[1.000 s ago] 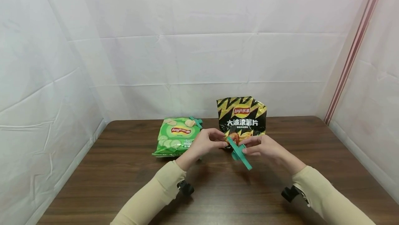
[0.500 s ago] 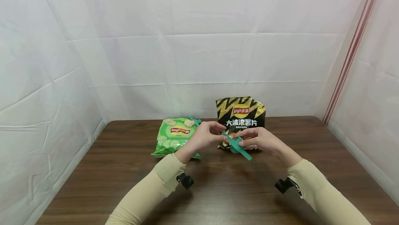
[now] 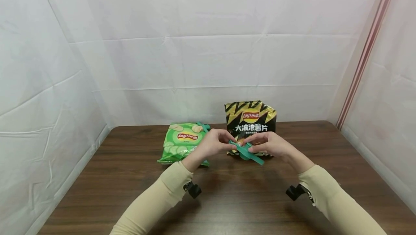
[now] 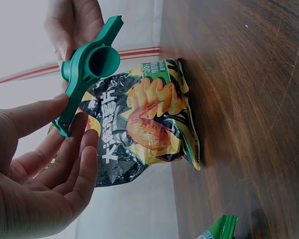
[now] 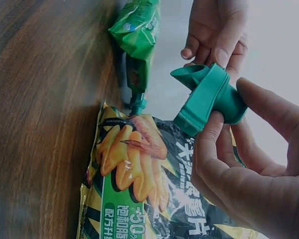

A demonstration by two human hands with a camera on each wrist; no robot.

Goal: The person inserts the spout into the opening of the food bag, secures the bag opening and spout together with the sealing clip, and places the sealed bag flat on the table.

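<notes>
The left hand [image 3: 215,144] pinches one end of a green clip [image 3: 244,152] between thumb and fingers, while the right hand [image 3: 273,146] grasps the clip's round spout, so each grip has hold of it. The clip is above the tabletop [image 3: 227,206], in front of a black bag of chips [image 3: 251,119]. To the left sits a green bag of chips [image 3: 182,142], with what seems a second clip [image 3: 205,127] at its upper corner.
</notes>
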